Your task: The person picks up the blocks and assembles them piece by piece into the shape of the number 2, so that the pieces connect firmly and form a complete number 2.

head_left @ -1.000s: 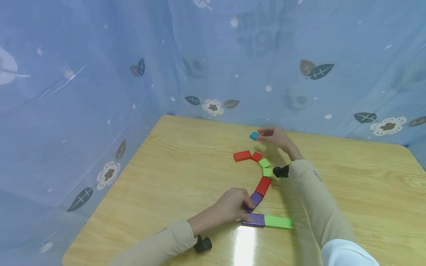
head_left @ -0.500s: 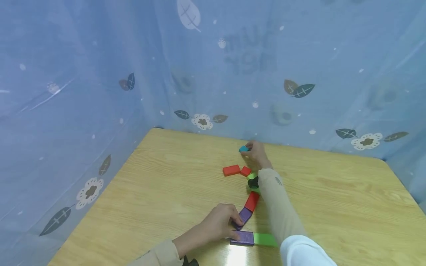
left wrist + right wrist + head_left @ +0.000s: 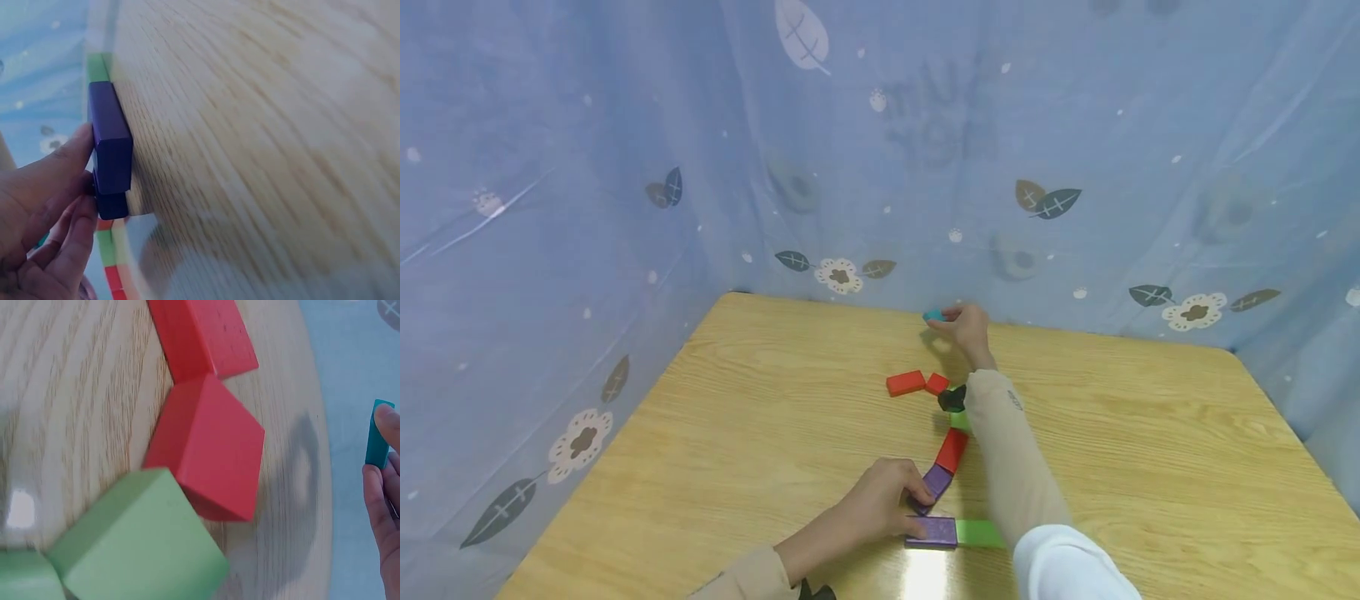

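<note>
Near the table's far edge, my right hand (image 3: pixel 967 327) pinches a small blue block (image 3: pixel 933 316) between thumb and fingers; a shadow falls below it. The same blue block (image 3: pixel 377 437) shows at the right side of the right wrist view. My left hand (image 3: pixel 880 498) lies over two purple blocks. Its thumb touches the near purple block (image 3: pixel 942 532), and its fingertips touch the slanted purple block (image 3: pixel 937 480). From there a curved row continues through a long red block (image 3: pixel 952 451), light green blocks partly hidden by the right arm, and a small red block (image 3: pixel 937 383).
Another long red block (image 3: pixel 906 383) ends the row on the left. A bright green block (image 3: pixel 979 533) abuts the near purple block, partly behind the right sleeve. The wooden table (image 3: pixel 775 417) meets a blue patterned curtain (image 3: pixel 850 167) at its back and left.
My right hand has carried the blue block slightly left and farther back. The left hand stays on the purple blocks. The head view has shifted, so everything appears farther left in it.
</note>
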The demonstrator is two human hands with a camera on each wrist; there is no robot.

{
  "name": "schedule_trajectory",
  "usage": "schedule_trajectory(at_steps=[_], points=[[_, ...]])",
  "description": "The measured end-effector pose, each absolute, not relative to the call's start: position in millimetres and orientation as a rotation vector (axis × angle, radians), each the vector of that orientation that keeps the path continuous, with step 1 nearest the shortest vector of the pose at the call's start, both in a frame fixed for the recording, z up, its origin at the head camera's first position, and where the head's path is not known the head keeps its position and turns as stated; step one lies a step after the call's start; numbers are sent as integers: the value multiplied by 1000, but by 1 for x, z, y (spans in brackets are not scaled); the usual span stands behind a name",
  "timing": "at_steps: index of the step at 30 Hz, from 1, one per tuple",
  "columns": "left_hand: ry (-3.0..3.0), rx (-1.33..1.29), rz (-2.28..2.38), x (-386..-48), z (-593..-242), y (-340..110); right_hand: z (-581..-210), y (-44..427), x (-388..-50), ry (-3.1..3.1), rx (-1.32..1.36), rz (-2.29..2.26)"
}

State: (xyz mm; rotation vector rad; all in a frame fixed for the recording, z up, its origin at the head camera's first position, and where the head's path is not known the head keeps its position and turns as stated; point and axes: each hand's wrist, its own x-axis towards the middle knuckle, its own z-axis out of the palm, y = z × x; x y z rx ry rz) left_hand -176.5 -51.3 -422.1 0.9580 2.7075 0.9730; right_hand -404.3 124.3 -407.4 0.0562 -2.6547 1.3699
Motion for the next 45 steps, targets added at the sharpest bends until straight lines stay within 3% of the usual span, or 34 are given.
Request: schedule_trajectory(at_steps=[18,27,45], points=[[2756,1029,926,-171,-423,-50,-392,71,-399,-2640,328,1405],[2759,1035,904,-172,-424,-51,-387,47,-391,-2648,602,1485],[2753,1003,879,-172,-422,-50,-393,60,-375,-2660,1311,1182]])
